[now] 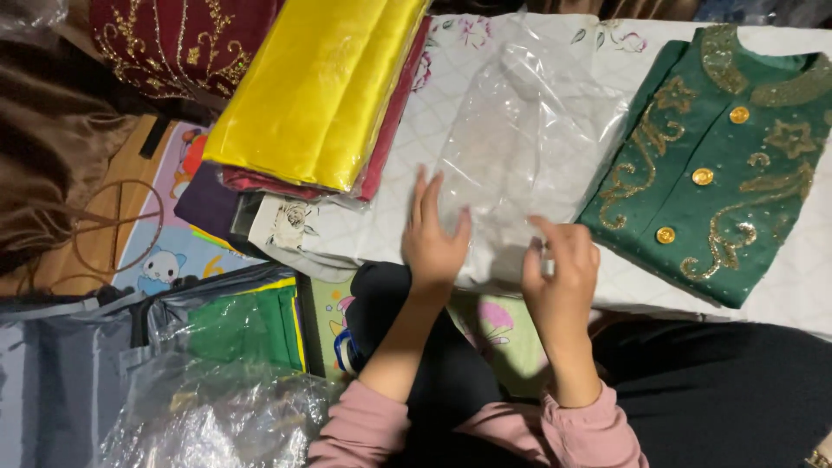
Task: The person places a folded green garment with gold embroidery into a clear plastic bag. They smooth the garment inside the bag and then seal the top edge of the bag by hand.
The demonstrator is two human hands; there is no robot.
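Both hands, left hand [436, 238] flat, right hand [562, 269] pinching, on clear plastic bag [520, 147]

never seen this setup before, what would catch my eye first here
Probably the bright yellow satin fabric, folded atop a stack at upper left, and the green embroidered garment with gold buttons, lying flat at right on the white quilted cloth. Between them, the left hand rests flat on a clear plastic bag, while the right hand pinches the bag's near edge.
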